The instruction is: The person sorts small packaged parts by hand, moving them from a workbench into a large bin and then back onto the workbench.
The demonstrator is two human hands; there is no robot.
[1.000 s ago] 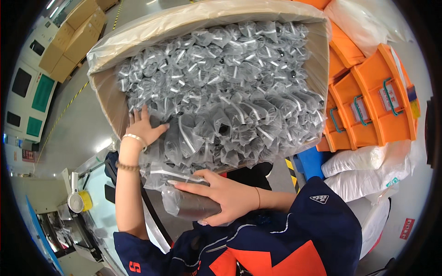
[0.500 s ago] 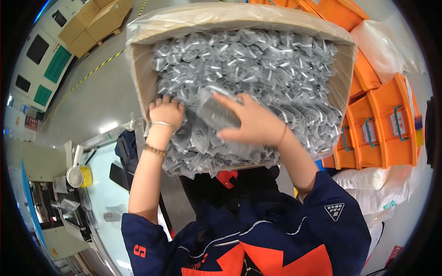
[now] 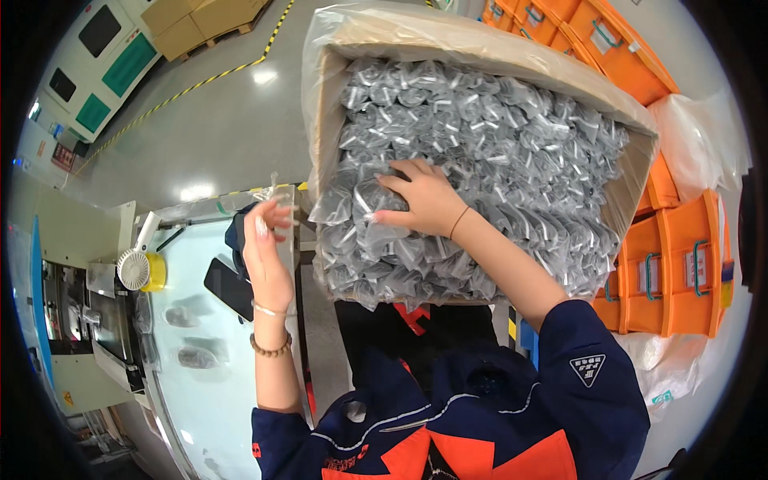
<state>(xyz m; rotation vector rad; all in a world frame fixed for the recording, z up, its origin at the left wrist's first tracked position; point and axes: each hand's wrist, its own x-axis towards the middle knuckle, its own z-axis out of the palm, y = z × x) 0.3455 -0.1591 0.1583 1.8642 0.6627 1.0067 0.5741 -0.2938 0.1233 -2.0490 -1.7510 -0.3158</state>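
A large carton [image 3: 320, 120] with a clear plastic liner holds rows of grey parts in clear plastic bags [image 3: 480, 136], packed side by side. My right hand [image 3: 428, 202] lies on the bagged parts in the left half of the carton, its fingers spread. Whether its thumb and fingertips press on one of the bags, I cannot tell. Outside the carton, to its left, my left hand [image 3: 270, 268] is raised over the edge of the work table, fingers apart and nothing in them.
A phone [image 3: 228, 288], a small fan [image 3: 136, 270] and two clear bagged pieces [image 3: 197, 357] lie on the pale table [image 3: 172, 404] at left, beside a machine [image 3: 68, 296]. Orange bins [image 3: 668, 276] and plastic sheeting [image 3: 700, 144] stand at right. Cardboard boxes [image 3: 192, 28] sit at the far left.
My left hand has left the carton's left side and moved out over the table edge. The grey bagged part under my right hand now lies among the others. The view has shifted left.
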